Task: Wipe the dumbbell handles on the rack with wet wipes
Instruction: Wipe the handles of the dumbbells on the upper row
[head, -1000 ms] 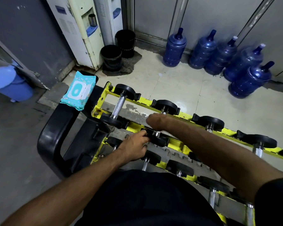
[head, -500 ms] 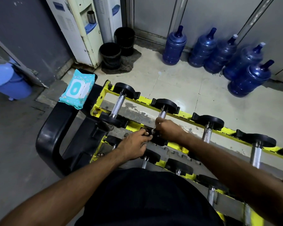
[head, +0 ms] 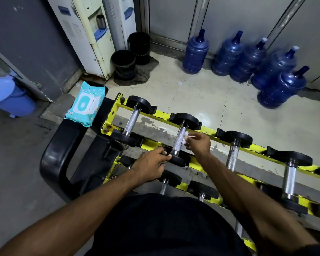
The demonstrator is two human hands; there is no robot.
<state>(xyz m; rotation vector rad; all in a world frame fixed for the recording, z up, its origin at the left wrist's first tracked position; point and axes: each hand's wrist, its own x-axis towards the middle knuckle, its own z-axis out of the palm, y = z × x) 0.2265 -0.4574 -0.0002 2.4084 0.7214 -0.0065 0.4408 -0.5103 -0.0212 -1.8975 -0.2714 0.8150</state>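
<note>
Right hand (head: 199, 143) pinches crumpled white wet wipe (head: 185, 139) against knurled steel dumbbell handle (head: 179, 140); left hand (head: 151, 165) grips handle's near black round end weight (head: 178, 161).

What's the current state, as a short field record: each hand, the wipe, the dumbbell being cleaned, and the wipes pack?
active item: second dumbbell from the left, upper row of the yellow rack
right hand: pinches a white wet wipe against the right side of that dumbbell's knurled handle
left hand: grips the same dumbbell's near head
wipes pack: lies on the black chair, left of the rack
other handles: neither hand touches them
</note>
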